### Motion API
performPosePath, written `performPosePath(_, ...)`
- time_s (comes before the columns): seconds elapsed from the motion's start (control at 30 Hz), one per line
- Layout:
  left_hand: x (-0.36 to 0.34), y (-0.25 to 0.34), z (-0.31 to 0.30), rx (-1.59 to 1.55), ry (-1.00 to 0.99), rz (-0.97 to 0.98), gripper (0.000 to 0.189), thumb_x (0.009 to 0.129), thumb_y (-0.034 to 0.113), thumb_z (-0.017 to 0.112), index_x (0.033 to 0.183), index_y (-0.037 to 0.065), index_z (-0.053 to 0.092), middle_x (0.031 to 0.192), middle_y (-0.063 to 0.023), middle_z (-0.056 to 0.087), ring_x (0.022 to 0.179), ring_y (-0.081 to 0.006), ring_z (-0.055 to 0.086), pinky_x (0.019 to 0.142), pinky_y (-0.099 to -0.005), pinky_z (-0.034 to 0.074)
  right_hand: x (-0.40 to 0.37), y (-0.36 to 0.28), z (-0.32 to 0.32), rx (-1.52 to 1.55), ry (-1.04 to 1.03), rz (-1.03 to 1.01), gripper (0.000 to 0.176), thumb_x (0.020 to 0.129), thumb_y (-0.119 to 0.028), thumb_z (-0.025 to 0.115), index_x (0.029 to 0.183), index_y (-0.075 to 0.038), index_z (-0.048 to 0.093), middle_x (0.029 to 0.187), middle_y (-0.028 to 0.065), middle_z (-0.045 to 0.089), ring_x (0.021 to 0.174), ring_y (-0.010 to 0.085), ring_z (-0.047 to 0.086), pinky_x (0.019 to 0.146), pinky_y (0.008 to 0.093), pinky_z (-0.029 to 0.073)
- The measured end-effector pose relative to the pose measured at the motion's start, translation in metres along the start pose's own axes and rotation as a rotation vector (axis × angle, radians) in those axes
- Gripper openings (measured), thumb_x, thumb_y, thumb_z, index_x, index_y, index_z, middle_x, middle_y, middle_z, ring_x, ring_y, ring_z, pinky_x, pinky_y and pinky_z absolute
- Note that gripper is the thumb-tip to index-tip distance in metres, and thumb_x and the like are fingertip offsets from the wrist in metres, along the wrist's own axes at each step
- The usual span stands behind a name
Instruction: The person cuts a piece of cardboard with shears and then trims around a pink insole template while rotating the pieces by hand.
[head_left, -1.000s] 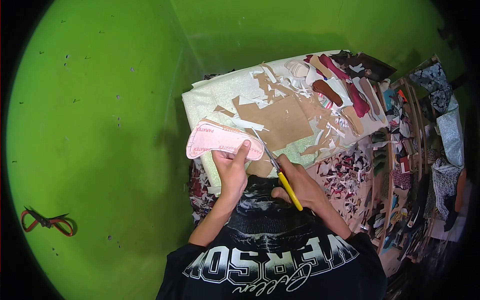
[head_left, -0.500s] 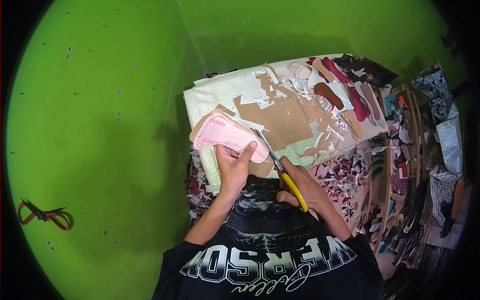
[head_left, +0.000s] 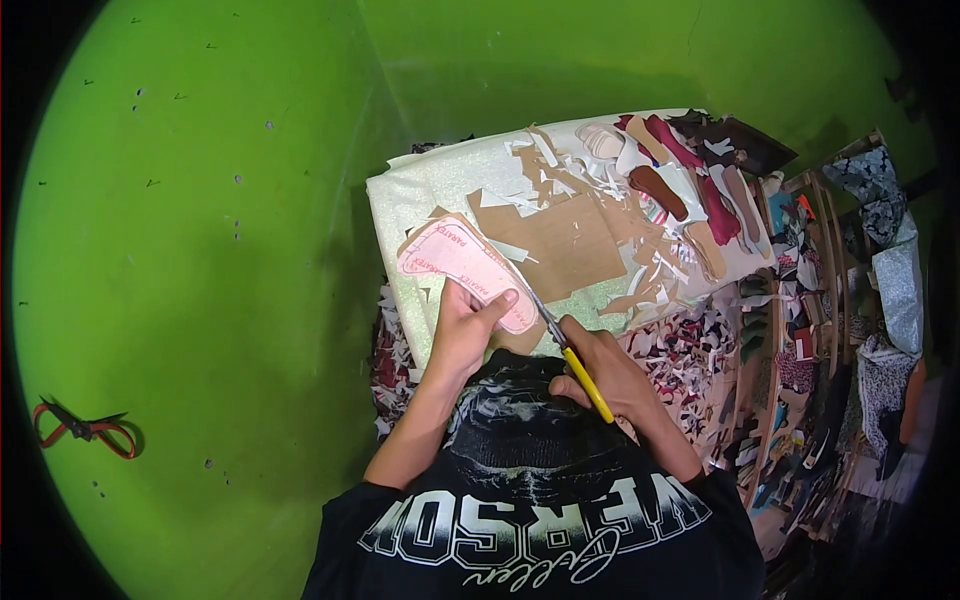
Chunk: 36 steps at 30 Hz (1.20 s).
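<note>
My left hand (head_left: 468,328) pinches a pink insole-shaped piece (head_left: 455,262) printed with red letters, its thumb on top near the lower end. Brown material shows along the edge of the pink piece, on its far side. My right hand (head_left: 606,375) is wrapped round the yellow handle of a pair of scissors (head_left: 587,383). The blades point up and to the left and lie along the right edge of the piece. Under and beyond the piece is a table with a pale glittery cover (head_left: 400,205), where a large brown sheet (head_left: 565,245) lies.
Brown and white offcuts (head_left: 655,275) are scattered over the table's right part, near dark red and brown sole shapes (head_left: 720,210). Shelves (head_left: 800,350) packed with material stand at the right. Red-handled scissors (head_left: 85,428) hang on the green wall (head_left: 200,330).
The insole-shaped piece has turned slightly and its lower end sits a little lower. The scissor blades look closer together, and a white strip near them has shifted onto the brown sheet.
</note>
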<state>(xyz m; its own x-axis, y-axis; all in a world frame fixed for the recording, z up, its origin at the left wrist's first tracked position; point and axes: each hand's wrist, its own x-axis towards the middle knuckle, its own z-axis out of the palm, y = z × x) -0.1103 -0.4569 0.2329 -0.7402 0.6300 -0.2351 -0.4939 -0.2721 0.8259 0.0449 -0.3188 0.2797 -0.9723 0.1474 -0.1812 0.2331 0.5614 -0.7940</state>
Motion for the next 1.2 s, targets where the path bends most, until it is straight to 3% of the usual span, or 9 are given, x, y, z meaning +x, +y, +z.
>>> performPosePath(0.07, 0.001, 0.002, -0.005, 0.033, -0.020, -0.027, 0.047, 0.087, -0.010, 0.064, 0.127, -0.002, 0.041, 0.112, -0.0106, 0.062, 0.100, -0.0154, 0.063, 0.086, -0.0297, 0.053, -0.001, -0.002, -0.003, -0.036, -0.003, -0.018, 0.077, 0.078, -0.069, 0.067, 0.099, 0.000, 0.040, 0.063, 0.0213, 0.051, 0.064, 0.0475, 0.052, 0.060, 0.0460, 0.042)
performPosePath(0.17, 0.002, -0.005, -0.008, 0.035, -0.045, -0.020, 0.049, 0.087, -0.008, 0.064, 0.130, 0.002, 0.042, 0.112, -0.0076, 0.062, 0.098, -0.0143, 0.064, 0.080, -0.0288, 0.054, 0.001, -0.005, -0.004, -0.025, -0.035, -0.055, 0.069, 0.079, -0.049, 0.078, 0.112, 0.001, 0.044, 0.063, 0.0239, 0.053, 0.068, 0.0525, 0.052, 0.059, 0.0469, 0.044)
performPosePath(0.37, -0.001, 0.003, -0.015, -0.036, -0.146, -0.121, 0.058, 0.088, -0.007, 0.064, 0.138, 0.004, 0.038, 0.117, -0.0067, 0.060, 0.103, -0.0154, 0.063, 0.082, -0.0302, 0.055, 0.002, -0.011, -0.006, -0.035, -0.051, -0.017, 0.064, 0.079, -0.045, 0.079, 0.107, 0.001, 0.044, 0.064, 0.0244, 0.053, 0.069, 0.0525, 0.053, 0.058, 0.0466, 0.043)
performPosePath(0.47, -0.003, 0.004, -0.013, -0.091, -0.184, -0.175, 0.062, 0.087, -0.008, 0.064, 0.141, 0.005, 0.035, 0.118, -0.0071, 0.059, 0.105, -0.0161, 0.063, 0.083, -0.0311, 0.056, 0.005, -0.006, 0.002, 0.037, 0.018, -0.090, 0.077, 0.078, -0.069, 0.067, 0.098, 0.000, 0.041, 0.061, 0.0218, 0.045, 0.062, 0.0491, 0.043, 0.058, 0.0460, 0.039)
performPosePath(0.6, -0.005, 0.003, -0.017, -0.105, -0.207, -0.166, 0.068, 0.087, -0.008, 0.063, 0.144, 0.006, 0.029, 0.116, -0.0091, 0.059, 0.099, -0.0152, 0.064, 0.076, -0.0271, 0.056, 0.007, -0.003, 0.002, 0.090, -0.011, -0.032, 0.077, 0.078, -0.069, 0.068, 0.098, 0.000, 0.041, 0.059, 0.0210, 0.045, 0.060, 0.0479, 0.041, 0.058, 0.0451, 0.039)
performPosePath(0.67, -0.009, 0.007, -0.012, -0.126, -0.223, -0.185, 0.064, 0.088, -0.008, 0.063, 0.142, 0.005, 0.033, 0.119, -0.0078, 0.059, 0.104, -0.0157, 0.063, 0.080, -0.0293, 0.056, 0.007, -0.005, 0.005, 0.090, 0.009, -0.055, 0.078, 0.077, -0.069, 0.068, 0.099, 0.000, 0.042, 0.059, 0.0210, 0.045, 0.060, 0.0474, 0.040, 0.057, 0.0451, 0.039)
performPosePath(0.77, -0.009, 0.004, -0.012, -0.160, -0.277, -0.217, 0.062, 0.088, -0.007, 0.063, 0.142, 0.006, 0.034, 0.118, -0.0077, 0.060, 0.105, -0.0157, 0.063, 0.080, -0.0296, 0.056, 0.011, -0.006, 0.005, 0.082, 0.067, -0.119, 0.078, 0.077, -0.070, 0.068, 0.099, 0.000, 0.042, 0.060, 0.0214, 0.047, 0.061, 0.0485, 0.042, 0.057, 0.0458, 0.039)
performPosePath(0.87, -0.011, 0.008, -0.010, -0.213, -0.323, -0.252, 0.061, 0.088, -0.007, 0.063, 0.141, 0.005, 0.035, 0.115, -0.0087, 0.061, 0.103, -0.0158, 0.064, 0.080, -0.0290, 0.055, 0.010, -0.012, -0.005, 0.063, -0.041, -0.016, 0.064, 0.079, -0.044, 0.079, 0.109, 0.002, 0.045, 0.067, 0.0252, 0.054, 0.072, 0.0525, 0.054, 0.062, 0.0450, 0.045)
performPosePath(1.2, -0.010, -0.004, -0.014, -0.189, -0.456, -0.309, 0.058, 0.088, -0.003, 0.065, 0.139, 0.004, 0.038, 0.116, -0.0092, 0.061, 0.106, -0.0170, 0.064, 0.085, -0.0320, 0.056, 0.014, -0.011, -0.004, 0.002, 0.080, -0.123, 0.070, 0.071, -0.044, 0.086, 0.107, 0.001, 0.045, 0.068, 0.0239, 0.058, 0.073, 0.0513, 0.058, 0.061, 0.0442, 0.048)
